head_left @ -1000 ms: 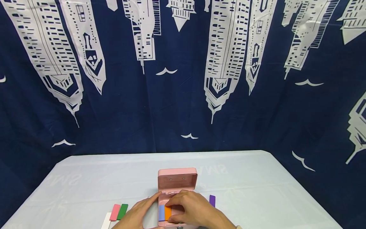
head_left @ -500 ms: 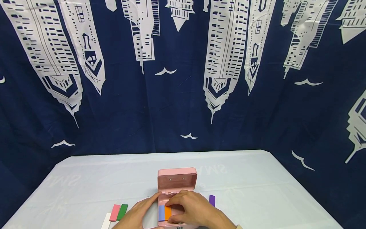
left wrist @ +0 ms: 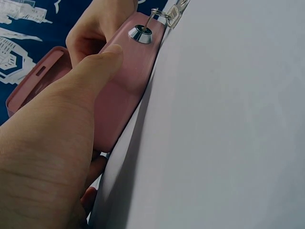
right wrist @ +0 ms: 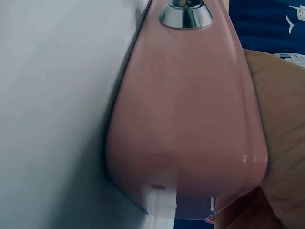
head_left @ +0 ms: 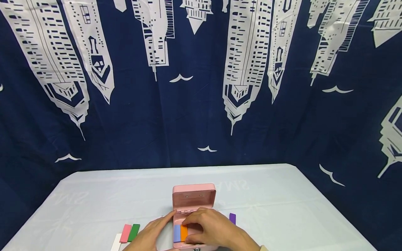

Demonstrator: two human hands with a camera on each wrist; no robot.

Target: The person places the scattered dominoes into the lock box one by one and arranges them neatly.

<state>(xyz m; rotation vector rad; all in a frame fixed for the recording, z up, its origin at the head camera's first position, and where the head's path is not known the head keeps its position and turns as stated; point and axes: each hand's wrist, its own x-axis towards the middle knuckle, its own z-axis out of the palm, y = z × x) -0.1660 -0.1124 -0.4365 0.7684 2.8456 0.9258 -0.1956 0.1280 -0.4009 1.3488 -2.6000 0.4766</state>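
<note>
A pink metal cash box (head_left: 194, 188) stands with its lid raised. My left hand (head_left: 152, 233) holds the box by its left side, thumb (left wrist: 102, 62) on the front face and a forefinger at the back corner. Inside, a periwinkle block (head_left: 177, 233) lies against the left wall, with an orange block (head_left: 184, 234) right beside it. My right hand (head_left: 216, 228) reaches in over the right side and pinches the orange block lengthwise between fingertips and thumb. It hides the right part of the box's inside. On the front sits a silver lock (left wrist: 140, 34) with keys (left wrist: 174, 18) hanging from it.
Left of the box, a pink block (head_left: 125, 233), a green block (head_left: 134, 232) and a white block (head_left: 116, 242) lie on the white-covered table (head_left: 282, 209). A purple block (head_left: 232, 218) lies to the right, partly behind my right wrist. A navy printed cloth (head_left: 188, 122) hangs behind.
</note>
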